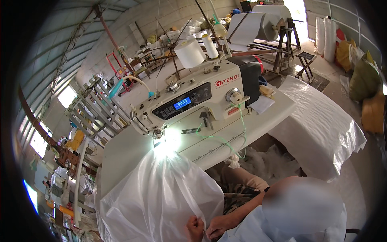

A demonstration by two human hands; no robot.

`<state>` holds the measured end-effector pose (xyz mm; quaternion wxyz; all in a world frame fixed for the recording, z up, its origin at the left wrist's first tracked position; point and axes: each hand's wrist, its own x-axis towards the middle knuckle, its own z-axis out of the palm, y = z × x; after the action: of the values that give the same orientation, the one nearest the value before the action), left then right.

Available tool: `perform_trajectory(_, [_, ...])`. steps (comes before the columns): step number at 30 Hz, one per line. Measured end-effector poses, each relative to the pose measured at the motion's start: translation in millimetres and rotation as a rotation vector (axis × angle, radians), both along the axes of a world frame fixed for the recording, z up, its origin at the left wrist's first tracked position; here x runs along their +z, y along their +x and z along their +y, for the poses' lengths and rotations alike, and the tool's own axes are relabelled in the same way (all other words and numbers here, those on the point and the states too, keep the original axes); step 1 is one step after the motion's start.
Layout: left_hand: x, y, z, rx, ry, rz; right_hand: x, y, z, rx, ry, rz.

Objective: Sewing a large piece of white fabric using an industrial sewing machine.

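A glossy white plastic sheet [161,193] hangs in gathered folds over the table's near edge, its narrow top end beneath the sewing machine's [193,101] head, where a bright lamp washes out the needle area. My left hand [195,228] is closed at the sheet's lower right part, fingers bunched on the material. Just right of it, my right hand [217,227] is curled closed at the sheet's edge, the forearm coming in from the right. Small thread snips [190,130] lie on the machine bed. A green cord [225,142] hangs from the handwheel and crosses the white tabletop.
White thread cones [190,53] stand behind the machine. More white sheeting [318,121] drapes down right of the table [270,117]. Further back are a large white roll [270,26] on a stand and a folding stool [305,64]. Filled sacks [365,80] line the right wall.
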<state>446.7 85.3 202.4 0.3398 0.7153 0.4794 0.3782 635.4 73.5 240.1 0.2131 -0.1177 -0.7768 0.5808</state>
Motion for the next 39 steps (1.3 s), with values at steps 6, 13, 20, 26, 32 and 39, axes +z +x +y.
perform_trajectory(6, [-4,1,-2,0.015,-0.025,-0.073,8,6,1,-0.012,0.155,-0.165])
perform_trajectory(13, [-6,0,-1,-0.006,-0.015,-0.07,-3,0,-1,-0.003,0.088,0.058])
perform_trajectory(20, [-6,-1,-1,0.032,0.0,-0.079,13,8,2,0.003,0.159,-0.172])
perform_trajectory(26, [3,5,-4,0.022,-0.008,-0.085,13,10,0,-0.006,0.157,-0.116])
perform_trajectory(32, [6,4,-2,0.018,-0.013,-0.056,4,2,1,0.002,0.067,0.01])
perform_trajectory(39, [-3,2,-4,0.041,0.031,-0.075,2,2,-1,0.026,0.034,0.016])
